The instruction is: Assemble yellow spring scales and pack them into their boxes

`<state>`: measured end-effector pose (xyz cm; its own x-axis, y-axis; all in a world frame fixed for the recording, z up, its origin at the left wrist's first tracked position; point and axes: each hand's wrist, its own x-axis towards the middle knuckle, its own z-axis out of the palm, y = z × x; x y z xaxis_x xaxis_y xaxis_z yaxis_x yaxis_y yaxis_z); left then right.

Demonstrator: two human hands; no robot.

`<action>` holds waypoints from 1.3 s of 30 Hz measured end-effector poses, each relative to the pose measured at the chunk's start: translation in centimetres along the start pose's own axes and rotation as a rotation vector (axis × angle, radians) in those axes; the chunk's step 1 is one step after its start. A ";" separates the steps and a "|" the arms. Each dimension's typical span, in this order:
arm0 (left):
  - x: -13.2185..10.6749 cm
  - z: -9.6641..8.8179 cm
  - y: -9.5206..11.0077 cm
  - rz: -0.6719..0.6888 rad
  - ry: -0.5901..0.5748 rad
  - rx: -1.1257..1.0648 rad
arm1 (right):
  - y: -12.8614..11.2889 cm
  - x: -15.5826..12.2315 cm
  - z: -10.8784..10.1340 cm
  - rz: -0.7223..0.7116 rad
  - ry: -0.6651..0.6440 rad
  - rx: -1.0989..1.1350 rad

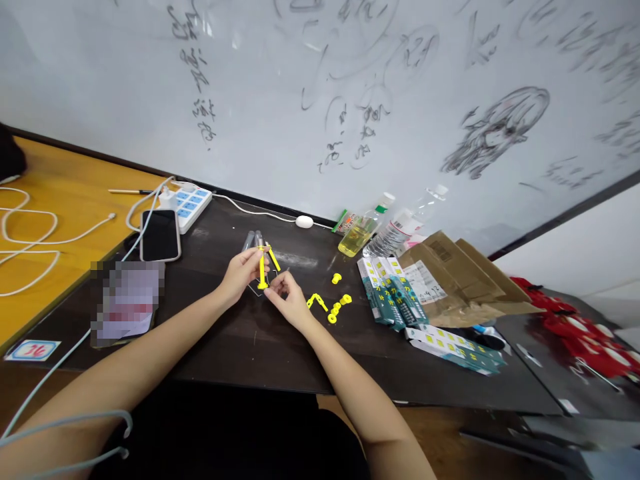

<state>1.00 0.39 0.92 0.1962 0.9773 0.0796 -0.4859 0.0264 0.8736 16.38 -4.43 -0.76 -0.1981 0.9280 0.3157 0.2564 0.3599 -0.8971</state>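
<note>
A yellow plastic rod-shaped part [262, 272] with a wider lower end stands upright in the pinched fingers of my left hand [239, 277]. My right hand [289, 300] is closed, its thumb and fingers pressed together close to the rod's lower end. Whatever it pinches is too small to make out. Behind my left fingertips lie clear tubes [250, 239], partly hidden. Another yellow strip [274, 260] slants down between the hands. To the right of my right hand are a bent yellow piece [318, 302], a yellow spool-like piece [337, 278] and several small yellow rings [346, 299].
At the right stand green-and-white boxes [390, 293], an open cardboard box [445, 273], a bottle of yellow liquid [359, 235] and a clear bottle [395, 233]. On the left are a phone [160, 235], a power strip [194, 208] and white cables [30, 250]. A whiteboard [260, 133] rises behind.
</note>
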 end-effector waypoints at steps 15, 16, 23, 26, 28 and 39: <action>-0.8 0.6 0.4 -0.114 -0.217 -0.054 | 1.1 0.2 0.6 0.135 -0.085 0.097; -0.9 0.7 0.4 -0.106 -0.222 -0.076 | 1.1 0.2 0.6 0.138 -0.089 0.099; -1.0 1.0 0.7 -0.044 -0.202 -0.100 | 0.7 0.1 0.5 0.095 -0.136 0.058; -0.8 0.9 0.8 0.005 -0.122 -0.016 | 0.7 0.4 -0.2 0.070 -0.088 0.027; -0.7 0.8 0.8 0.029 -0.080 0.051 | 0.7 0.7 -1.0 0.051 -0.042 0.010; -0.7 0.7 1.0 0.066 -0.080 0.233 | 0.3 2.1 -7.8 0.040 0.343 -0.130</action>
<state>0.97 -0.36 2.09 0.2415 0.9554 0.1698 -0.2920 -0.0953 0.9517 23.42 -1.62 2.04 0.1375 0.9121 0.3862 0.3795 0.3117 -0.8711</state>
